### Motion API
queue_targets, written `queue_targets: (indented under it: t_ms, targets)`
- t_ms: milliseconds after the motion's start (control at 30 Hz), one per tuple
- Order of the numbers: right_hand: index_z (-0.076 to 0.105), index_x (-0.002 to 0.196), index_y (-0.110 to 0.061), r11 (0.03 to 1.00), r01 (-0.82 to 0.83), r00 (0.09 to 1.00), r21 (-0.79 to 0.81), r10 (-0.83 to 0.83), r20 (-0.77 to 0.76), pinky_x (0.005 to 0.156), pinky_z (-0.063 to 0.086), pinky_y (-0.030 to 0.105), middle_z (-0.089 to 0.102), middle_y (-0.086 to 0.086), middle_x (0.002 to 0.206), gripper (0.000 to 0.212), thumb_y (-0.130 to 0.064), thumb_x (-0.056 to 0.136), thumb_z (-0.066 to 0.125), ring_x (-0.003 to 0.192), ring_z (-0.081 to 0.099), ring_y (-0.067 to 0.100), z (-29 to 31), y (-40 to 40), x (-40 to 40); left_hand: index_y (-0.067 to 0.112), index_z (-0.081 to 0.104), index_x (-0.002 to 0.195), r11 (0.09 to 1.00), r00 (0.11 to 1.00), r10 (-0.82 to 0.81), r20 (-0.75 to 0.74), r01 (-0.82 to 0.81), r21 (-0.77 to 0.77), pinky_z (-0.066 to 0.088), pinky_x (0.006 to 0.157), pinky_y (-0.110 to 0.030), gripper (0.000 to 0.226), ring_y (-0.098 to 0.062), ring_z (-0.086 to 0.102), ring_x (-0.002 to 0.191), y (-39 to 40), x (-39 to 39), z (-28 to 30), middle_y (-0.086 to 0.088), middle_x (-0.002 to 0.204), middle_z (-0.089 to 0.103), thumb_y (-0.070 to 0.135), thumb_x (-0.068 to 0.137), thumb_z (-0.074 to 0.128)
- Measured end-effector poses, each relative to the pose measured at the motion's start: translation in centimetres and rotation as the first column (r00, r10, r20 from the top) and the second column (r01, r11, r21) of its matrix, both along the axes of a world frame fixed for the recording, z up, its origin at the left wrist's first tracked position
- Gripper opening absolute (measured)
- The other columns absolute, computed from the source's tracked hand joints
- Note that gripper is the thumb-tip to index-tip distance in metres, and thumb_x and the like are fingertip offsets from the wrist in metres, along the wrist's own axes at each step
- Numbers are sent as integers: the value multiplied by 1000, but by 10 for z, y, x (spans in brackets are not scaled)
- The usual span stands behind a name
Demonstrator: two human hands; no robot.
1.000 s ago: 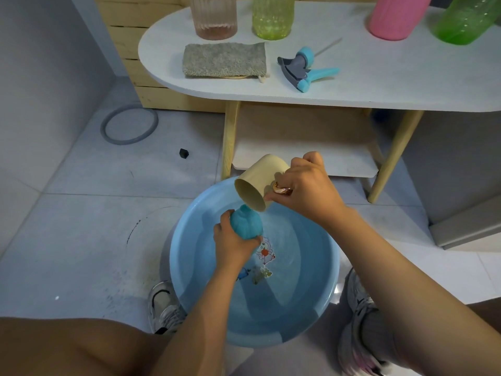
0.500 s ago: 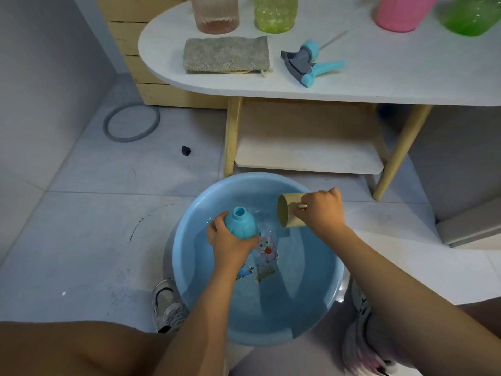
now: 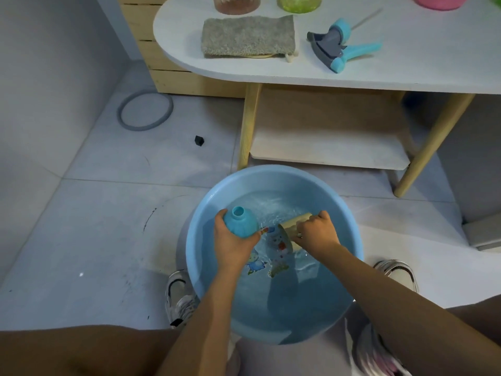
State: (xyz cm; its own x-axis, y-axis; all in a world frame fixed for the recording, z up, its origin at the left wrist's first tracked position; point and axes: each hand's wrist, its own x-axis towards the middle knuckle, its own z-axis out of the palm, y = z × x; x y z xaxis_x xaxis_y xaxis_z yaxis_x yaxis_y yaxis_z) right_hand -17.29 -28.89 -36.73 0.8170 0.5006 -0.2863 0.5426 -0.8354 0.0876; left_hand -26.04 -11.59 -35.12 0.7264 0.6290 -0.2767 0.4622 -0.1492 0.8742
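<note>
Cup (image 3: 292,226) is down in the basin (image 3: 195,240) now. A second ago it was tipped over the bottle's mouth, pouring. Half a second ago it was dropping away to the right. Now it lies on its side, half under, mouth facing near-left, with the water (image 3: 282,206) rippling just beyond it. I read that as one pour finished and the next scoop under way. The filling goes on, and how full the bottle is can't be seen through its blue wall.

Nearest us, both forearms reach forward over the near rim. Left hand (image 3: 233,241) grips the bottle (image 3: 240,222) round its body, thumb on the left side. The uncapped neck is tilted up and away to the left, over the left of the basin. Whether its base touches the water I can't tell. It has drifted a little left since the pour, clear of the cup. Right hand (image 3: 316,230) is curled over the cup from above, knuckles up, wrist bent down towards the water. Its fingers wrap the right side, and any handle is hidden under them.

Further off, on the table (image 3: 406,77), the spray head (image 3: 340,47) lies apart from its bottle, beside the cloth (image 3: 248,36).
</note>
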Motion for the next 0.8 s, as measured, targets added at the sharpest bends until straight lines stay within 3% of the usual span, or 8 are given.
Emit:
queue_targets:
  t_ms: [133, 233, 333, 433, 567, 667, 800]
  targets:
    - [65, 76, -20, 989, 89, 986, 116, -71, -148, 85, 24, 28, 68, 3, 83, 32, -43, 90, 47, 83, 58, 22, -7, 6, 0, 22, 37, 131, 1000, 1000, 8, -1, -8, 9, 46, 88, -27, 90, -14, 49, 109, 6, -4, -6, 4, 123, 49, 17, 56, 89]
    - [68, 82, -24, 958, 184, 956, 219, -122, -267, 81, 24, 29, 67, 0, 86, 29, -48, 88, 53, 89, 58, 20, -6, 4, 3, 27, 37, 127, 1000, 1000, 19, -5, -19, -9, 41, 74, -12, 88, -11, 48, 104, 8, -4, -7, 8, 117, 47, 17, 57, 89]
    - [52, 54, -25, 900, 325, 898, 289, -197, -393, 70, 27, 26, 52, -6, 60, 38, -48, 84, 61, 72, 50, 18, -5, -1, 3, 28, 37, 125, 1000, 1000, 28, -10, -28, -11, 35, 67, -6, 86, -9, 48, 100, 9, -4, -7, 10, 114, 47, 18, 57, 88]
    - [31, 45, -17, 687, 603, 750, 406, -314, -582, 47, 24, 22, 29, -3, 46, 57, -39, 76, 73, 47, 32, 12, -3, -8, 1, 25, 38, 128, 999, 999, 38, -4, -38, 0, 44, 79, -20, 88, -12, 50, 104, 8, -4, -8, 6, 118, 49, 18, 56, 88]
    - [32, 45, -19, 381, 812, 557, 442, -281, -781, 50, 27, 22, 31, -3, 49, 56, -33, 72, 79, 49, 32, 13, 8, -21, 4, 22, 38, 130, 998, 998, 70, 3, -70, 8, 47, 81, -28, 92, -17, 53, 106, 5, -1, -3, 2, 121, 50, 19, 54, 88]
    - [33, 43, -22, 284, 830, 547, 479, -253, -798, 41, 24, 11, 31, -10, 42, 55, -34, 71, 79, 42, 30, 6, 22, -25, 9, 21, 38, 130, 997, 997, 74, -5, -74, 14, 48, 82, -31, 91, -19, 54, 105, 3, 0, -2, 1, 120, 51, 19, 54, 88]
    - [35, 47, -21, 215, 793, 608, 570, -216, -764, 42, 26, 14, 35, -9, 44, 51, -34, 70, 79, 44, 31, 6, 51, -32, 22, 21, 39, 128, 1000, 1000, 11, 3, -12, 27, 51, 88, -38, 88, -21, 54, 106, -5, 1, 1, 1, 119, 52, 17, 55, 88]
